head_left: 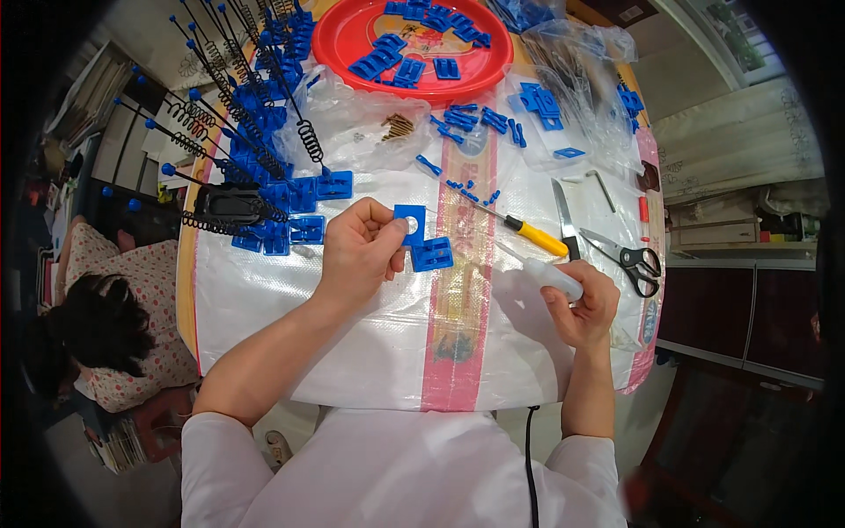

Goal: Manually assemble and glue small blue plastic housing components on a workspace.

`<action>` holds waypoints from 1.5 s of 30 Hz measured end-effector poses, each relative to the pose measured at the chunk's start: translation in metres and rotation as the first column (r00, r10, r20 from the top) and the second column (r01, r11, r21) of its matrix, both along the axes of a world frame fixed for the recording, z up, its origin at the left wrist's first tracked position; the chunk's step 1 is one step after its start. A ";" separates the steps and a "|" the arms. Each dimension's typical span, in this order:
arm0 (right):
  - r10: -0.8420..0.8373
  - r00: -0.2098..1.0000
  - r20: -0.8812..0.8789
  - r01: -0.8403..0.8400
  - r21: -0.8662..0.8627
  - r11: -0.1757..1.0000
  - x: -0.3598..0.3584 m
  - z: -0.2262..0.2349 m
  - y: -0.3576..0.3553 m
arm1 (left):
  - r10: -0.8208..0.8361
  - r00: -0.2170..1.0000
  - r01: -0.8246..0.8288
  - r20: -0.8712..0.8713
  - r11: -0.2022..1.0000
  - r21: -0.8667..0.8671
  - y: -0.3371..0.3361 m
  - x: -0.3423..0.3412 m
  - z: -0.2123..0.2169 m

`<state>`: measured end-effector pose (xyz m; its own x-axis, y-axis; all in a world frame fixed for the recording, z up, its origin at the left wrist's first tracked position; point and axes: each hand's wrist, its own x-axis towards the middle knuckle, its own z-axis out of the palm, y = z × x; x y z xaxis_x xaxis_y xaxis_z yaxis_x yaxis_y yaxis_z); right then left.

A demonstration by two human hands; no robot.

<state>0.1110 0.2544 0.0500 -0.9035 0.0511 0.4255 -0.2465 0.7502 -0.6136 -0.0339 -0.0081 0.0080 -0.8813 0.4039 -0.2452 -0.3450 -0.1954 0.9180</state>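
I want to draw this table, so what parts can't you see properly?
- Head view: the blue plastic piece is partly covered by the left hand.
- The white tool has its rear end wrapped inside the right hand.
- The red tray is cut off at the top edge.
- The small screws in the clear bag are too tiny to count.

Dark cabinet [748, 317], pale curtain [739, 141], cluttered bookshelf [92, 97]

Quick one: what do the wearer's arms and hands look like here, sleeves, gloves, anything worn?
Both hands are bare: left hand and right hand show no gloves, and no rings or watch can be made out. The forearms are uncovered. White sleeves end near the elbows, part of a white top. A thin black cable runs down its front.
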 end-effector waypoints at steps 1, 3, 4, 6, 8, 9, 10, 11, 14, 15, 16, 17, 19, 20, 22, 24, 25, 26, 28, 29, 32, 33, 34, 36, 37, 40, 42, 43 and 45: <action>0.004 1.000 0.000 -0.004 -0.004 1.000 0.000 0.000 0.000 | 0.003 1.000 -0.003 0.000 1.000 0.004 0.000 0.000 0.000; 0.009 1.000 0.002 -0.009 -0.011 1.000 -0.001 0.001 -0.001 | 0.009 1.000 -0.009 0.012 1.000 0.009 0.001 0.001 0.001; 0.010 1.000 0.000 -0.010 -0.010 1.000 0.000 0.001 -0.001 | 0.012 1.000 -0.012 0.018 1.000 0.011 0.001 0.001 0.001; 0.012 1.000 -0.004 -0.012 -0.008 1.000 0.000 0.001 -0.001 | 0.002 1.000 -0.002 0.011 1.000 -0.016 0.001 0.001 0.001; 0.009 1.000 -0.004 -0.009 -0.011 1.000 0.000 0.001 0.000 | -0.005 1.000 0.005 0.008 1.000 -0.022 0.000 0.000 0.001; 0.007 1.000 -0.004 -0.007 -0.013 1.000 0.000 0.000 0.000 | -0.008 1.000 0.008 0.008 1.000 -0.016 0.000 0.000 0.001; 0.003 1.000 0.000 -0.003 -0.013 1.000 0.001 0.001 0.000 | -0.010 1.000 0.010 0.008 1.000 -0.010 0.000 0.000 0.001; 0.001 1.000 0.002 -0.001 -0.014 1.000 0.001 0.001 0.000 | -0.012 1.000 0.012 0.006 1.000 -0.009 0.000 0.000 0.001; -0.003 1.000 -0.002 0.003 -0.015 1.000 0.001 0.001 -0.001 | -0.017 1.000 0.017 0.002 1.000 -0.004 0.000 0.000 0.000; -0.003 1.000 -0.006 0.003 -0.015 1.000 0.001 0.001 -0.001 | -0.020 1.000 0.020 0.002 1.000 -0.001 0.000 -0.001 0.000; -0.002 1.000 -0.005 0.002 -0.015 1.000 0.001 0.000 -0.001 | -0.022 1.000 0.022 0.002 1.000 0.002 -0.001 -0.001 0.000; -0.001 1.000 -0.005 0.001 -0.014 1.000 0.001 0.000 -0.001 | -0.019 1.000 0.019 0.001 1.000 0.004 -0.001 -0.001 0.000; -0.001 1.000 -0.005 0.001 -0.013 1.000 0.001 0.000 -0.001 | -0.014 1.000 0.014 -0.002 1.000 0.008 -0.001 0.000 -0.001; -0.004 1.000 -0.005 0.004 -0.012 1.000 0.001 0.001 -0.001 | -0.017 1.000 0.017 -0.003 1.000 0.000 -0.001 0.000 -0.001; -0.007 1.000 -0.005 0.007 -0.010 1.000 0.001 0.001 -0.001 | -0.023 1.000 0.022 -0.006 1.000 -0.014 0.000 -0.001 0.000; -0.009 1.000 -0.002 0.009 -0.011 1.000 0.000 0.003 -0.002 | -0.020 1.000 0.020 -0.007 1.000 -0.015 0.000 0.000 0.002; -0.008 1.000 -0.003 0.008 -0.008 1.000 0.000 0.003 -0.002 | -0.019 1.000 0.019 -0.008 1.000 -0.016 0.000 0.000 0.003; -0.006 1.000 -0.004 0.006 -0.004 1.000 0.000 0.003 -0.002 | -0.021 1.000 0.021 -0.008 1.000 -0.016 0.000 0.000 0.003; -0.006 1.000 -0.007 0.006 -0.002 1.000 0.001 0.002 -0.002 | -0.023 1.000 0.023 -0.009 1.000 -0.016 0.000 0.000 0.004; -0.007 1.000 -0.008 0.007 -0.003 1.000 0.000 0.002 -0.002 | -0.021 1.000 0.021 -0.004 1.000 -0.019 0.000 -0.001 0.004; -0.008 1.000 -0.012 0.008 0.008 1.000 0.000 0.002 -0.002 | -0.016 1.000 0.016 0.005 1.000 -0.023 0.000 -0.001 0.003; -0.008 1.000 -0.013 0.008 0.014 1.000 0.000 0.002 -0.002 | -0.017 1.000 0.017 0.005 1.000 -0.021 0.000 -0.001 0.003; -0.002 1.000 -0.012 0.002 0.013 1.000 0.000 0.002 -0.002 | -0.017 1.000 0.017 0.006 1.000 -0.018 0.000 -0.001 0.003; 0.010 1.000 -0.009 -0.009 0.013 1.000 0.001 0.002 -0.002 | -0.017 1.000 0.017 0.018 1.000 -0.022 -0.001 -0.001 0.004; 0.010 1.000 -0.006 -0.010 0.009 1.000 0.001 0.002 -0.002 | -0.017 1.000 0.017 0.025 1.000 -0.023 -0.001 -0.001 0.005; 0.005 1.000 0.001 -0.005 0.000 1.000 0.001 0.002 -0.001 | -0.017 1.000 0.017 0.019 1.000 -0.020 -0.001 -0.001 0.005; -0.006 1.000 0.003 0.006 0.012 1.000 0.000 0.003 -0.002 | -0.014 1.000 0.014 0.011 1.000 -0.022 0.000 -0.001 0.005; -0.005 1.000 -0.001 0.005 0.013 1.000 0.000 0.004 -0.002 | -0.013 1.000 0.013 0.007 1.000 -0.024 0.000 -0.001 0.005; -0.001 1.000 -0.008 0.001 0.014 1.000 0.001 0.003 -0.002 | -0.011 1.000 0.011 0.008 1.000 -0.026 0.000 -0.001 0.005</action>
<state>0.1116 0.2525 0.0531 -0.9000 0.0464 0.4334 -0.2504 0.7589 -0.6012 -0.0349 -0.0083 0.0129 -0.8746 0.4071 -0.2632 -0.3546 -0.1670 0.9200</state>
